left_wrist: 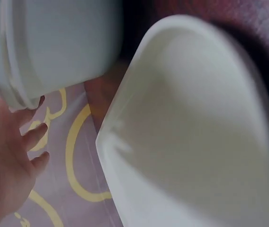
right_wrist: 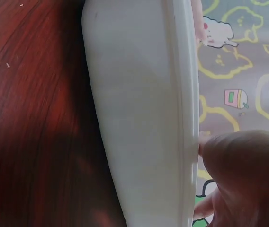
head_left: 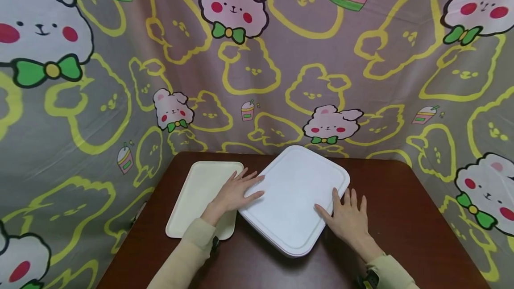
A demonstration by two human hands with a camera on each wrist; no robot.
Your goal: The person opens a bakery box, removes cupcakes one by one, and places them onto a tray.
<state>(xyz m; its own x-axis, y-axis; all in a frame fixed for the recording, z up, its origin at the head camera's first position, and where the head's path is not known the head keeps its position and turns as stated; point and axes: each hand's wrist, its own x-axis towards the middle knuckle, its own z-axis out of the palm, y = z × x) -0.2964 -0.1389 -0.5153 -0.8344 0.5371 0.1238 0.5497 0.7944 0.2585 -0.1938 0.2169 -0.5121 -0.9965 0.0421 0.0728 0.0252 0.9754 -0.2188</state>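
Note:
A white plastic box [right_wrist: 134, 104] with a flat white lid [head_left: 295, 195] stands at an angle on the table in the head view. At the lid's left edge is my left hand [head_left: 237, 193], fingers spread and fairly straight over the rim. My right hand [head_left: 350, 220] lies along the opposite edge, its thumb over the lid and the other fingers spread beside the rim. The left wrist view has the box wall [left_wrist: 73, 42] under the rim, with the left fingers [left_wrist: 35, 137] partly bent next to it.
A cream shallow tray [head_left: 196, 195] lies on the dark brown table [head_left: 397, 217], left of the box and partly under my left forearm. A patterned cloth [head_left: 257, 66] with cartoon animals hangs behind the table and along both sides.

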